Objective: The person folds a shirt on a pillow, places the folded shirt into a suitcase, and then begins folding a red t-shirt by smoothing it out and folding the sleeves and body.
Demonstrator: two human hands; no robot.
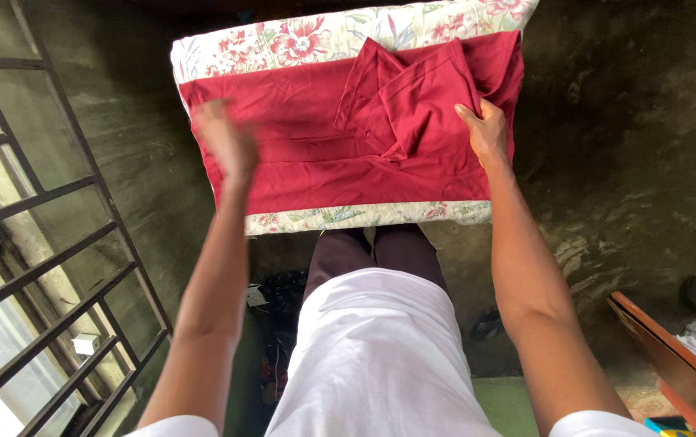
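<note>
A dark red cloth [315,154] is spread flat over a floral cushion [283,40], which serves as the landmark here; the cloth covers most of the cushion's top, with a strip of flowered fabric left showing along the far edge and another along the near edge. Toward the right side of the cushion, part of the cloth is doubled back on itself into a raised, pointed fold. The right hand [487,133] is pressed on the right edge of that fold, fingers closed on the fabric and pinning it in place. The left hand [226,146] is seen above the left part of the cushion, over the flat stretch of cloth; it is blurred, so whether its fingers are spread or closed cannot be told, nor whether the cloth is touched. The work appears to be at the folding stage, with one layer turned in and the rest still lying open. The next move is judged to call for the left side to be smoothed or gathered while the fold on the right is kept pinned, so that the layers do not slip. Metal window bars [32,267] stand to the left of the cushion.
</note>
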